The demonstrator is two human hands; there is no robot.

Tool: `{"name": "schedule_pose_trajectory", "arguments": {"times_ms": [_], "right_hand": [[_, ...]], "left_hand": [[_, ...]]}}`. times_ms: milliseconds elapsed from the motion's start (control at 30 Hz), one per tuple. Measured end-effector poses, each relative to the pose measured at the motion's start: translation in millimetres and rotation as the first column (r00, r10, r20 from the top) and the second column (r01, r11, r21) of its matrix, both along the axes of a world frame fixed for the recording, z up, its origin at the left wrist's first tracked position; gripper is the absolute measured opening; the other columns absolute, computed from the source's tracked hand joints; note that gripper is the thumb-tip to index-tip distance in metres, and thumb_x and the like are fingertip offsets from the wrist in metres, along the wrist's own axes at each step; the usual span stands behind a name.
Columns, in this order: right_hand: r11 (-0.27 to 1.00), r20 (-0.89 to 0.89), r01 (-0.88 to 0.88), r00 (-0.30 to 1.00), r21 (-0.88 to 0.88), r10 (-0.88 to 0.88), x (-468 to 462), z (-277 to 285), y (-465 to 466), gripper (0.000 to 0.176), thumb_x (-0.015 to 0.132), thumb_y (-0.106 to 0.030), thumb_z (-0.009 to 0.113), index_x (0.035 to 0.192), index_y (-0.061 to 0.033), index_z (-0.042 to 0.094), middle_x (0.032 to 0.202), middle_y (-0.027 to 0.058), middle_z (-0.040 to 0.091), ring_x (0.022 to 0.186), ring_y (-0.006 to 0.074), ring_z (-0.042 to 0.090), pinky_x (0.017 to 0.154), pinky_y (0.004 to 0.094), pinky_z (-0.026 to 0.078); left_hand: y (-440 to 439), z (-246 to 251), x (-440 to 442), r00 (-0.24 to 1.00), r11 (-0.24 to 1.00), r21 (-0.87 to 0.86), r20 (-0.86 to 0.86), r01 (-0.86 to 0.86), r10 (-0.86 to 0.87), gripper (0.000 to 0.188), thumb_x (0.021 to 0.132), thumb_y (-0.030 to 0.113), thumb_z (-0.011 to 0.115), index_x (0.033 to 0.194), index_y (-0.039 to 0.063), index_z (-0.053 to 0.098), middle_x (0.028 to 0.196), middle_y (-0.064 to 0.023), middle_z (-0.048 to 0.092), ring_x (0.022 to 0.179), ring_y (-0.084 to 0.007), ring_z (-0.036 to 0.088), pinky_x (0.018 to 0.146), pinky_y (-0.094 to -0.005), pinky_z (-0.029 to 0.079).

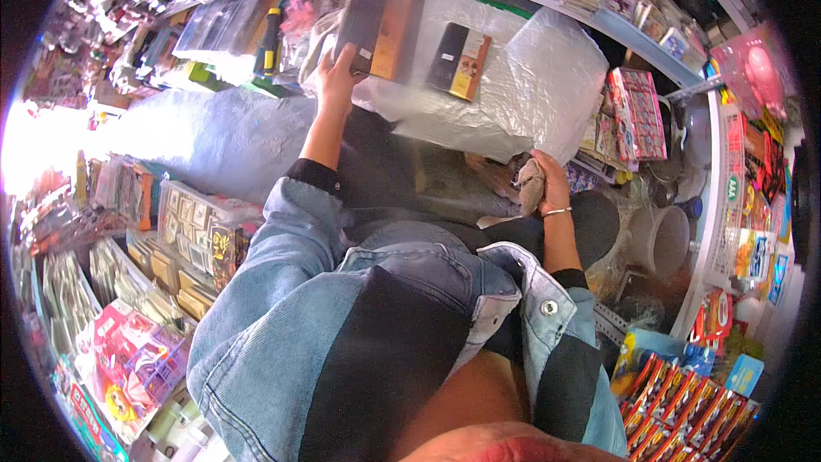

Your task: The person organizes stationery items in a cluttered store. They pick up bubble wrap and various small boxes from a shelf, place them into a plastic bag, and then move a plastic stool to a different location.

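My left hand (pixel 337 80) grips the lower end of a long dark box with an orange printed side (pixel 378 25), held up at the left of a sheet of clear plastic wrap (pixel 545 77). A smaller black and orange box (pixel 458 61) lies on the wrap, right of the held box. My right hand (pixel 548 183) is closed on a crumpled greyish-brown cloth (pixel 531 186) at the wrap's near right edge; a thin bracelet is on that wrist. The lower part of the wrap's surroundings is blurred and dim.
Shelves of packaged goods (pixel 641 32) curve across the far side. A pink patterned carton (pixel 638 114) stands at the right, above clear plastic tubs (pixel 657 237). At the left is a clear bin of small boxes (pixel 192 212); wrapped bars (pixel 686 407) sit in rows at the lower right.
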State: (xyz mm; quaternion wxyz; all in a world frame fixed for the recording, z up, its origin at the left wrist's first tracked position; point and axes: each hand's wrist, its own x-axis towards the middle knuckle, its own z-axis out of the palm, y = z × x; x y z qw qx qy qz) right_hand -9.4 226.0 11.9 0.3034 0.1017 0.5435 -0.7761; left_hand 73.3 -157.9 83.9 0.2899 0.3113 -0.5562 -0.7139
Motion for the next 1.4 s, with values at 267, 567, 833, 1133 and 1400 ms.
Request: {"name": "schedule_pose_trajectory", "arguments": {"times_ms": [267, 567, 833, 1133, 1400], "right_hand": [[0.971, -0.951, 0.045, 0.218, 0.236, 0.221, 22, 121, -120, 0.018, 0.081, -0.017, 0.059, 0.095, -0.0048, 0.058, 0.082, 0.0090, 0.060, 0.075, 0.0227, 0.058, 0.068, 0.0353, 0.046], [0.789, -0.894, 0.462, 0.016, 0.404, 0.448, -33, 93, -110, 0.017, 0.087, -0.017, 0.050, 0.100, -0.0088, 0.058, 0.088, 0.0117, 0.060, 0.080, 0.0307, 0.054, 0.075, 0.0414, 0.041], [0.711, -0.862, 0.489, 0.320, 0.505, 0.393, -65, 50, -62, 0.033, 0.083, 0.001, 0.042, 0.116, 0.0009, 0.047, 0.115, 0.0205, 0.052, 0.110, 0.0328, 0.049, 0.097, 0.0381, 0.037], [0.834, -0.897, 0.349, 0.042, 0.427, 0.441, 34, 84, -101, 0.049, 0.073, 0.007, 0.039, 0.121, -0.0017, 0.047, 0.127, 0.0208, 0.045, 0.124, 0.0366, 0.036, 0.104, 0.0451, 0.025], [0.796, -0.795, 0.397, 0.584, 0.458, 0.166, -44, 70, -33, 0.032, 0.085, -0.019, 0.054, 0.108, 0.0027, 0.055, 0.109, 0.0193, 0.057, 0.099, 0.0289, 0.056, 0.085, 0.0353, 0.043]], "left_hand": [[101, 5, 16, 0.988, 0.964, 0.214, -0.040, 0.154, -0.149, 0.027, 0.086, 0.021, 0.056, 0.103, 0.001, 0.054, 0.085, -0.0058, 0.058, 0.073, -0.0181, 0.058, 0.061, -0.0314, 0.050], [141, 31, 41, 0.685, 0.611, -0.313, 0.275, 0.727, -0.674, 0.033, 0.087, 0.019, 0.058, 0.113, 0.000, 0.053, 0.095, -0.0078, 0.062, 0.088, -0.0119, 0.053, 0.081, -0.0303, 0.044], [138, 12, 34, 0.706, 0.694, -0.130, 0.113, 0.708, -0.699, 0.036, 0.087, 0.020, 0.056, 0.115, -0.002, 0.053, 0.101, -0.0074, 0.060, 0.086, -0.0130, 0.055, 0.078, -0.0278, 0.045], [137, -3, 7, 0.864, 0.809, 0.318, -0.079, 0.495, -0.498, 0.023, 0.088, 0.016, 0.054, 0.107, 0.003, 0.056, 0.089, -0.0010, 0.060, 0.076, -0.0081, 0.057, 0.061, -0.0208, 0.048], [101, 31, 10, 0.711, 0.705, 0.094, -0.111, 0.703, -0.694, 0.025, 0.089, 0.014, 0.053, 0.109, -0.001, 0.055, 0.090, -0.0023, 0.061, 0.079, -0.0102, 0.057, 0.073, -0.0238, 0.047]]}}
